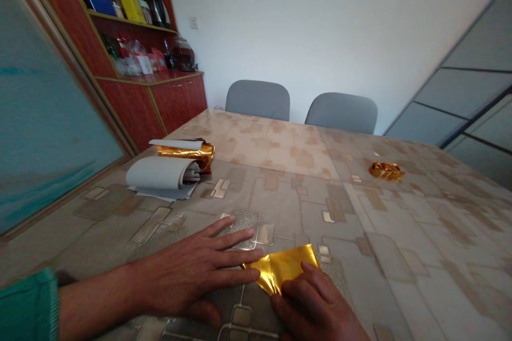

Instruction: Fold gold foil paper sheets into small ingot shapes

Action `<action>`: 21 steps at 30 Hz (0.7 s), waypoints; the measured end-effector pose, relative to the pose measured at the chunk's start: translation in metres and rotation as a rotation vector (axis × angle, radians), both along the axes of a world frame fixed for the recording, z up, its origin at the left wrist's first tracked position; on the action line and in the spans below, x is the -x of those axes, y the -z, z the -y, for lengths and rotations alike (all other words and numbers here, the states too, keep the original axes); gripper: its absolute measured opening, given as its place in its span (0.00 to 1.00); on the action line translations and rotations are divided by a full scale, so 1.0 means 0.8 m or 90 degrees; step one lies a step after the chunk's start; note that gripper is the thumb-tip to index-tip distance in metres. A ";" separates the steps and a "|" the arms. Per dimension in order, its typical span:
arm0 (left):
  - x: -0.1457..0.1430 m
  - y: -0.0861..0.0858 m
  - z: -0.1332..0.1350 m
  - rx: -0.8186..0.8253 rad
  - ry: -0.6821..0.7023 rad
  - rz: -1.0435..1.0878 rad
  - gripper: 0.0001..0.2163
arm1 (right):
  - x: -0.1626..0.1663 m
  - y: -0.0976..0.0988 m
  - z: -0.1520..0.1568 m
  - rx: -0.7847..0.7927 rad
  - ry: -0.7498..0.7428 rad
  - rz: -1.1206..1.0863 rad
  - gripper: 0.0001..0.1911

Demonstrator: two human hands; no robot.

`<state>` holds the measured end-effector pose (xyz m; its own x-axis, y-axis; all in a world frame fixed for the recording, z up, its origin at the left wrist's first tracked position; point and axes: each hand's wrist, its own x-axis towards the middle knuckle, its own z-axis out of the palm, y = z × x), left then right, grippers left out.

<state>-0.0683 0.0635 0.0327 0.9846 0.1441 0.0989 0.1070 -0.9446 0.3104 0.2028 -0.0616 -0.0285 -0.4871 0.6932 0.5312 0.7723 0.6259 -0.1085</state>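
A small sheet of shiny gold foil paper [291, 264], with a crease across it, lies on the patterned table covering in front of me. My left hand [196, 264] rests flat with its fingers spread, two fingertips touching the sheet's left end. My right hand [320, 303] has its fingers curled on the lower right part of the sheet, gripping it at the near edge. Its fingertips partly cover the foil. Farther off to the right sits a crinkled gold foil piece [386, 171], apparently folded.
On the left of the table [256, 192] lie curled white-backed sheets [160, 173] and folded gold foil sheets [206, 153]. Two grey chairs [258, 100] stand behind the far edge. A red-brown cabinet [180, 104] with bottles and boxes is at the back left.
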 end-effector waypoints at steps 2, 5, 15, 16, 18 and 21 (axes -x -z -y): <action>0.005 0.000 -0.004 -0.004 -0.005 -0.007 0.35 | 0.000 -0.002 0.000 0.000 -0.002 0.005 0.10; 0.012 0.002 -0.008 -0.026 -0.018 -0.026 0.36 | 0.000 -0.002 -0.001 0.007 0.001 -0.001 0.08; 0.032 0.011 -0.005 -0.133 -0.082 -0.003 0.29 | 0.003 -0.009 -0.005 0.023 0.005 -0.050 0.04; 0.026 0.011 0.001 -0.146 -0.086 0.014 0.25 | 0.004 -0.013 -0.005 0.041 0.006 -0.059 0.04; 0.006 0.011 0.013 -0.147 -0.078 0.054 0.19 | 0.005 -0.017 -0.007 0.082 0.010 -0.077 0.06; -0.031 0.013 0.026 -0.117 -0.023 0.100 0.13 | 0.005 -0.021 -0.010 0.113 0.002 -0.113 0.09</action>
<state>-0.0435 0.0424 0.0221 0.9495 0.1446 0.2786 0.1057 -0.9831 0.1497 0.1990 -0.0534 -0.0115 -0.3942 0.7845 0.4787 0.7333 0.5825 -0.3508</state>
